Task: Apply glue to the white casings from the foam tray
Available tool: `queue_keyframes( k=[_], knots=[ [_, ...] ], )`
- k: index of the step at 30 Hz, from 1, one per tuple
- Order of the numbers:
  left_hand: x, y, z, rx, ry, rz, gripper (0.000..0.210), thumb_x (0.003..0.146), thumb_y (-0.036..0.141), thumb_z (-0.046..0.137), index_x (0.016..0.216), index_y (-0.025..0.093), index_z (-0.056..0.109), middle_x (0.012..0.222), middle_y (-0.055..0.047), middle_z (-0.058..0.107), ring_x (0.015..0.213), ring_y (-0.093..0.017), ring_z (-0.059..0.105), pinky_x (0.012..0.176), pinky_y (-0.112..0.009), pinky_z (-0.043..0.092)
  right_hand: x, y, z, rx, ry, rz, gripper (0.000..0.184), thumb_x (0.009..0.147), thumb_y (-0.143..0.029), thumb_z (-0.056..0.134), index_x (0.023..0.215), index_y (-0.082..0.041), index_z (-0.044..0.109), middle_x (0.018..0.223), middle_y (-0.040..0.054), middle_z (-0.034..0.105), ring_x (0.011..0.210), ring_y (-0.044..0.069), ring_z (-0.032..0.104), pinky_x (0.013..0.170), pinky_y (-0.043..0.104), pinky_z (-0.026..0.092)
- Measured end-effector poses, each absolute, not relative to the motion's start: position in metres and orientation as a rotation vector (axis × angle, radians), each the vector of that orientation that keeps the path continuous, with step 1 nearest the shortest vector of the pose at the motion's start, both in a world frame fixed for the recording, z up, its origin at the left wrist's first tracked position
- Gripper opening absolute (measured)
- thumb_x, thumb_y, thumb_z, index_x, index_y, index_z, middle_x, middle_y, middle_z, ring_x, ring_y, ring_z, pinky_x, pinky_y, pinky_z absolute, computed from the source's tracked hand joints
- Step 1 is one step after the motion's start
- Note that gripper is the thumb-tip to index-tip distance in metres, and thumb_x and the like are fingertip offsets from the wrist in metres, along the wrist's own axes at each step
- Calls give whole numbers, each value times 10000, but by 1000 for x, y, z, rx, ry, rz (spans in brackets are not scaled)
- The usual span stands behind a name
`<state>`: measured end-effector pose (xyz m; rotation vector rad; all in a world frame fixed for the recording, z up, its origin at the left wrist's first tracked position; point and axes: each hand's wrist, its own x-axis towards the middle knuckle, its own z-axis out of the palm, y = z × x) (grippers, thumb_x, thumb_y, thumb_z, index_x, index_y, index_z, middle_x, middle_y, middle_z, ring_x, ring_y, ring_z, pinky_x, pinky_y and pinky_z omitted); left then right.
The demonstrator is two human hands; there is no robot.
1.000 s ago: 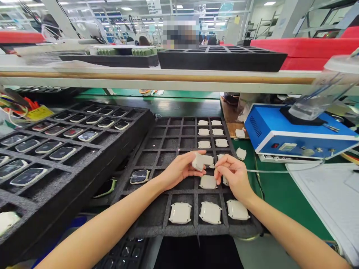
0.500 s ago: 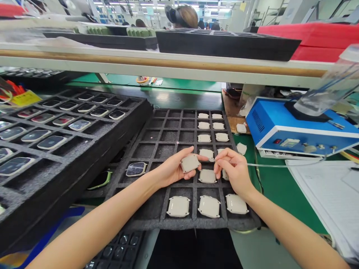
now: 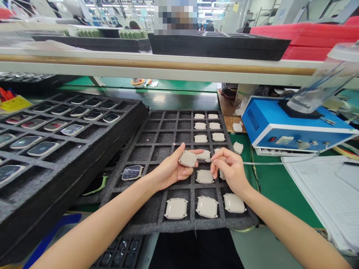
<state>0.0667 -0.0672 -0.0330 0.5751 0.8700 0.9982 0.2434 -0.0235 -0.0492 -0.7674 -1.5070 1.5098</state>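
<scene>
— Where is the main thing?
— Taking the picture's centre as the dial's middle, a beige watch back is just below it, toward five o'clock, raised over a black foam tray that spreads down to six. More beige backs lie in its compartments, mostly from one to five o'clock.

— How is this best done well?
— My judgement: grip the piece by its edges, keep its broad face level and unblocked, and brace both wrists so the meeting of the two hands stays steady. The clear tube looks light and flexible, so some slack should keep it from tugging at the fingers. Keeping clear of the backs below seems wise.

— And the hands?
— The left hand, toward seven o'clock, is closed around the watch back: thumb up on the near-left side, one finger stretched out behind toward three. The right hand, at four o'clock, is narrow, thumb and fingertips pinched at the tube's end. I can't tell whether the tip touches the piece. The tube runs toward a blue machine at three o'clock, above the green tabletop.
</scene>
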Motion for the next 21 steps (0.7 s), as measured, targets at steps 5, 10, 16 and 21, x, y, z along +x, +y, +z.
queue_keyframes(
  k=[5,10,16,21],
  knots=[
    [76,-73,-36,566,779,1101,367,860,303,328,1110,92,496,787,-89,551,537,-131,488,454,-236,354,243,-25,-48,-755,-1491,1548,34,694,-139,510,672,-164,500,481,-34,580,355,94,500,390,205,382],
    [84,-76,-42,629,745,1126,333,871,282,414,1155,123,486,822,-69,565,602,-122,507,571,-258,382,244,-24,-52,-676,-1462,1623,50,699,-114,505,684,-160,511,494,-32,589,357,96,505,398,207,386],
    [85,-74,-47,664,724,1135,323,826,225,527,1137,139,542,807,-42,576,617,-97,496,601,-245,379,245,-24,-53,-649,-1455,1638,61,708,-99,504,695,-156,523,508,-26,595,367,102,516,402,213,392],
    [85,-73,-49,702,740,1089,383,799,172,566,1180,162,532,870,-48,608,711,-117,564,705,-273,411,245,-24,-52,-666,-1431,1656,73,695,-86,506,681,-155,524,500,-25,593,367,102,511,389,213,402]
  ],
)
